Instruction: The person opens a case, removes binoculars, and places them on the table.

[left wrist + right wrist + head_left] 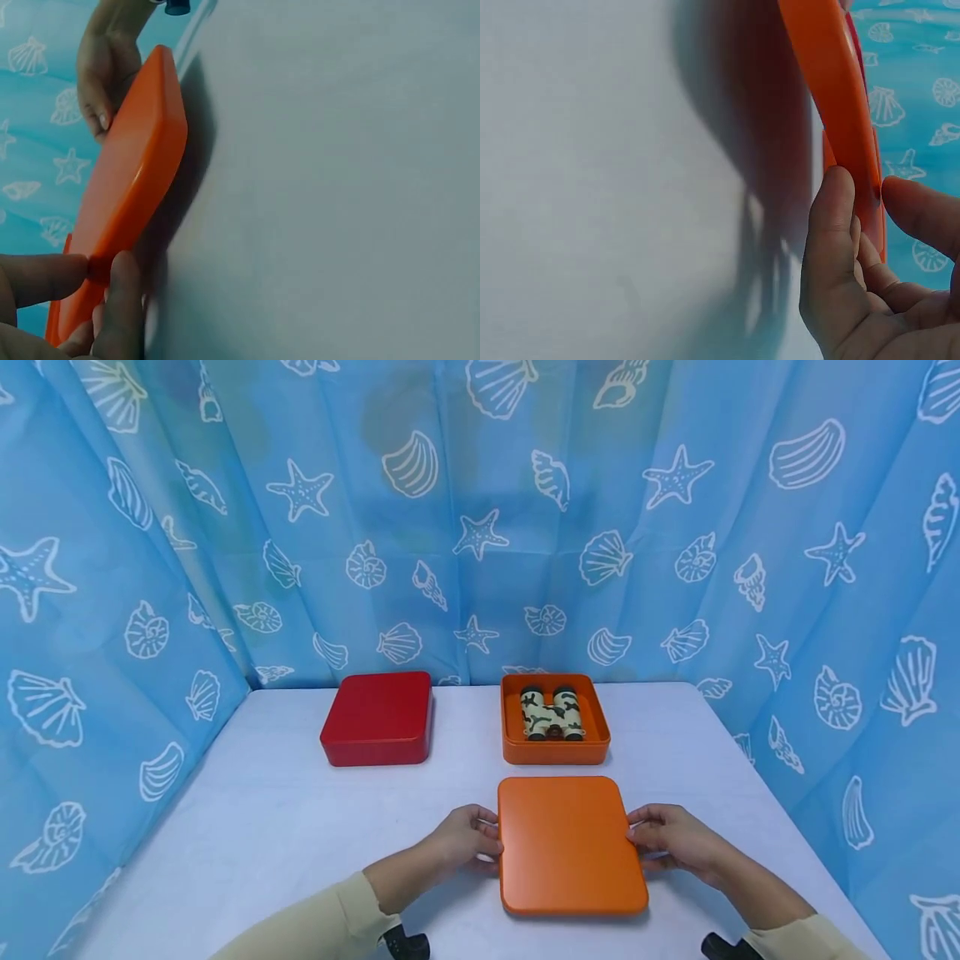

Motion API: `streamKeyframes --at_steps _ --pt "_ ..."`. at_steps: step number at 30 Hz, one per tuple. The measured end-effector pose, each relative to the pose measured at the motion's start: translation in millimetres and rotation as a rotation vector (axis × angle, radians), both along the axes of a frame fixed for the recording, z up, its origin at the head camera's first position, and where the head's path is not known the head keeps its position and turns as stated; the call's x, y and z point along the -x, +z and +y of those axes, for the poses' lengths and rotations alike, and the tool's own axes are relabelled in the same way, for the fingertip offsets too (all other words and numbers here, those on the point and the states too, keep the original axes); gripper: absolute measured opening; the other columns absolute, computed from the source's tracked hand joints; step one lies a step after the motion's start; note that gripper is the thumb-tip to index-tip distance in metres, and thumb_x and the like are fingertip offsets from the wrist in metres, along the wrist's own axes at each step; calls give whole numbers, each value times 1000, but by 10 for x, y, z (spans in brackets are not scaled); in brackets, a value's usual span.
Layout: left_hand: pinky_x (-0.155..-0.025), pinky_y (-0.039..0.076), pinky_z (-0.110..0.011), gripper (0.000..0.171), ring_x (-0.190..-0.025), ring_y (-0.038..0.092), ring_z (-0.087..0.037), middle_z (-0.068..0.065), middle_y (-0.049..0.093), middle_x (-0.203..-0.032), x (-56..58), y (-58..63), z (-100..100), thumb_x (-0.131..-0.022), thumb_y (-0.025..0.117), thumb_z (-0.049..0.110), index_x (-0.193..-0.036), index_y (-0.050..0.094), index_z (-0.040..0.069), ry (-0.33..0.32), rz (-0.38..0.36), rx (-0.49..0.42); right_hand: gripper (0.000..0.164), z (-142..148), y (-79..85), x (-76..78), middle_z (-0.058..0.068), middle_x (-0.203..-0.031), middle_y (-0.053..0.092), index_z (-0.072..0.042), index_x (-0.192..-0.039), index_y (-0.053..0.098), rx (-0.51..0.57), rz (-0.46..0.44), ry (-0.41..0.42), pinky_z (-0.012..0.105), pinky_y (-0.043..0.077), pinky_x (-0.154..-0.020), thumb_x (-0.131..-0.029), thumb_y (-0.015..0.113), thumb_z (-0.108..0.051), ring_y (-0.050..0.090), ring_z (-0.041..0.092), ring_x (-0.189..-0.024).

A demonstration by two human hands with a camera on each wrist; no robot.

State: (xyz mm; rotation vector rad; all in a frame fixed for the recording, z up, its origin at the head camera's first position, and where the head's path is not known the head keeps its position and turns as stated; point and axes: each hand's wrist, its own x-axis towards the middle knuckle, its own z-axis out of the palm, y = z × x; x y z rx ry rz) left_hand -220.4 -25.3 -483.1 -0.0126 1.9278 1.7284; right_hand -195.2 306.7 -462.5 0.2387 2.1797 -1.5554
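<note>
An orange square lid (572, 847) hangs flat side up just above the table, its shadow falling on the cloth in both wrist views. My left hand (468, 839) pinches its left edge between thumb and fingers. At the opposite edge, my right hand (678, 842) grips it the same way. Beyond the lid stands an open orange box (555, 754) with camouflage-patterned binoculars (536, 717) lying inside. In the left wrist view the side of the lid (139, 180) shows between the two hands; the right wrist view shows the right fingers and thumb at its rim (840, 97).
A red closed box (378, 714) sits at the back left of the white-covered table (262, 827). A blue curtain (480, 593) with shells and starfish hangs behind the table and along its sides.
</note>
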Motion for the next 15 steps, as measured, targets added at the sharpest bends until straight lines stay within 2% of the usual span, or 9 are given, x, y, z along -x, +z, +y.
streamKeyframes --at_steps 8,15 --pt "-66 58 -37 38 -81 65 -23 -13 59 -95 -71 -3 45 -82 69 -10 -117 55 -3 -34 57 82 37 -12 -87 -67 11 -100 63 6 -122 52 -22 -36 -31 39 57 -75 -93 65 -14 60 25 -85" --pt "-65 58 -33 37 -76 63 -20 -8 59 -90 -57 31 68 -82 77 3 -113 58 2 -124 128 251 36 -66 -106 -73 11 -95 61 6 -121 53 -132 6 -22 37 58 -71 -92 67 -11 60 23 -80"
